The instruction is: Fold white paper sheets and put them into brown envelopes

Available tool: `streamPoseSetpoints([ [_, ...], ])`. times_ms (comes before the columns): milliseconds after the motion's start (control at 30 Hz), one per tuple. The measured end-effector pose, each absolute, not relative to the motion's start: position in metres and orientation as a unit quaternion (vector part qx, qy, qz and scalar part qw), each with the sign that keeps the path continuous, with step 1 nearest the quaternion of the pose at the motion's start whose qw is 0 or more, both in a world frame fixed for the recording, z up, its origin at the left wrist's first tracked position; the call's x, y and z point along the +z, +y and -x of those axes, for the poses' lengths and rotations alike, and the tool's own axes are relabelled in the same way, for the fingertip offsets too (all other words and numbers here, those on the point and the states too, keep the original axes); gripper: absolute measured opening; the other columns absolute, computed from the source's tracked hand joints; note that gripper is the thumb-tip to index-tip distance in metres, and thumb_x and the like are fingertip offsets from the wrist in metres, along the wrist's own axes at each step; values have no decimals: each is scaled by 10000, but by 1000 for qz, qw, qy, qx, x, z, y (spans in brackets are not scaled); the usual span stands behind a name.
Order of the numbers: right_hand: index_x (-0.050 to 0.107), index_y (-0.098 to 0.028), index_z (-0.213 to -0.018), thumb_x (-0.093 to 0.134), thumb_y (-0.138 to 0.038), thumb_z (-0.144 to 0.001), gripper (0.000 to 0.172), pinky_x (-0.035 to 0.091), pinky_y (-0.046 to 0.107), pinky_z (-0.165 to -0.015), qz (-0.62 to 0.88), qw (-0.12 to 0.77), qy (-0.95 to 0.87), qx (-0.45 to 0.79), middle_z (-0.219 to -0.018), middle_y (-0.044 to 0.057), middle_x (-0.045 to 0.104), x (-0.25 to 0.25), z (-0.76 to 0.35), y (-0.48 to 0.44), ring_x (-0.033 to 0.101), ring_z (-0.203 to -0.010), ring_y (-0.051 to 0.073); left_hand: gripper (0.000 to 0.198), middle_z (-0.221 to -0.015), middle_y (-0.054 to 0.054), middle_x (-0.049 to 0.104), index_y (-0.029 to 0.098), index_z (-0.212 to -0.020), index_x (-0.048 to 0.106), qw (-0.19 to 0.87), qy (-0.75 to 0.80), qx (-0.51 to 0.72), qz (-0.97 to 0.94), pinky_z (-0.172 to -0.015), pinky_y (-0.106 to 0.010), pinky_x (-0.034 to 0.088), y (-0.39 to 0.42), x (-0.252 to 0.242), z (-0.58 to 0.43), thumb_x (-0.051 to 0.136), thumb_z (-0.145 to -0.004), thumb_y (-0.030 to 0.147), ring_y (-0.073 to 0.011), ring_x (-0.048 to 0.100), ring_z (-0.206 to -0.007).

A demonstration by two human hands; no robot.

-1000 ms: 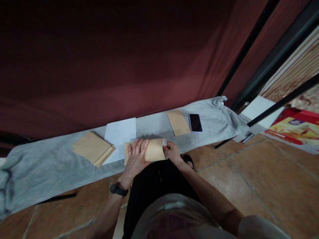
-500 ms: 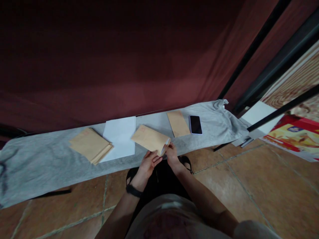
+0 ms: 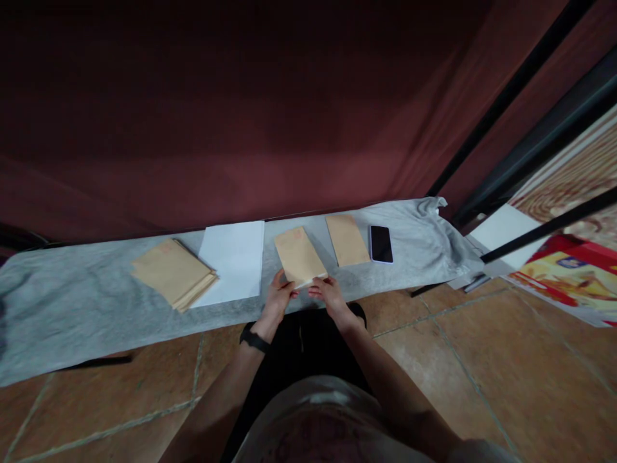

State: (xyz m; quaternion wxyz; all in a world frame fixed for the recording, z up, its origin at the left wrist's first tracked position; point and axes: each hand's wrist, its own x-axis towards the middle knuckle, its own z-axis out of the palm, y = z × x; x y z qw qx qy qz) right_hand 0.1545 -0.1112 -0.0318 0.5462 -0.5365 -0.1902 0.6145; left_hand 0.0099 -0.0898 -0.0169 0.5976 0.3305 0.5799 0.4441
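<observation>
A brown envelope [image 3: 299,256] lies flat on the grey cloth [image 3: 87,302] right in front of me. My left hand [image 3: 279,297] pinches its near left corner and my right hand [image 3: 326,292] pinches its near right corner. A black watch sits on my left wrist. Beside it to the right lies a second brown envelope [image 3: 347,239]. Left of my hands is a white sheet of paper [image 3: 232,261], and further left a stack of brown envelopes [image 3: 173,272].
A black phone [image 3: 382,244] lies face up right of the second envelope. A dark red curtain [image 3: 241,116] hangs behind the cloth. Brown floor tiles [image 3: 482,360] are on my right, with a red and yellow box [image 3: 569,270] and black poles at the far right.
The envelope was bent under my hands, then lifted and turned. Now it lies flat with its long side pointing away from me, and both hands hold its near edge.
</observation>
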Motion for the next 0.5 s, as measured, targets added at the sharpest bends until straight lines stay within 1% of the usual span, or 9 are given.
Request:
streamPoseSetpoints([
  [67, 607, -195, -792, 764, -327, -779, 206, 601, 265, -538, 544, 528, -199, 621, -636, 11, 697, -33, -154, -109, 681, -535, 154, 722, -776, 42, 648, 198, -1411, 484, 567, 593, 450, -354, -486, -177, 443, -86, -24, -5, 732, -740, 96, -63, 549, -489],
  [133, 599, -202, -791, 749, -323, -801, 193, 594, 264, -514, 554, 509, -213, 623, -611, 8, 692, -35, -154, -108, 676, -515, 155, 723, -885, 19, 650, 209, -1401, 506, 517, 607, 444, -409, -513, -192, 473, -85, -33, 1, 748, -727, 112, -61, 553, -525],
  [200, 594, -204, -802, 722, -329, -825, 181, 589, 265, -500, 565, 490, -233, 621, -612, 14, 700, -37, -155, -109, 670, -500, 154, 687, -1088, -43, 640, 208, -1358, 555, 452, 614, 424, -489, -590, -238, 543, -87, -41, 6, 764, -709, 127, -72, 590, -602],
  [267, 597, -198, -814, 692, -349, -847, 181, 588, 274, -498, 576, 467, -263, 617, -651, 36, 725, -39, -157, -111, 668, -495, 155, 664, -1298, -101, 564, 210, -1333, 582, 404, 608, 400, -554, -677, -293, 595, -89, -47, 10, 762, -700, 124, -85, 627, -676],
  [333, 607, -190, -814, 668, -378, -861, 204, 586, 287, -503, 589, 439, -301, 608, -695, 59, 744, -40, -160, -113, 667, -494, 156, 654, -1438, -136, 469, 209, -1332, 589, 375, 601, 372, -600, -751, -337, 618, -91, -50, 13, 739, -706, 96, -95, 649, -716],
  [400, 620, -183, -828, 639, -398, -877, 221, 578, 296, -506, 605, 407, -348, 589, -701, 65, 746, -42, -166, -116, 663, -492, 161, 636, -1498, -157, 422, 192, -1330, 594, 346, 604, 341, -632, -821, -371, 619, -93, -51, 15, 709, -717, 64, -119, 671, -763],
  [500, 629, -180, -843, 567, -397, -918, 237, 547, 296, -507, 640, 368, -431, 519, -613, 34, 699, -44, -177, -121, 633, -469, 165, 612, -1513, -164, 435, 179, -1351, 582, 305, 604, 307, -669, -926, -403, 592, -95, -48, 16, 681, -757, 68, -195, 696, -937],
])
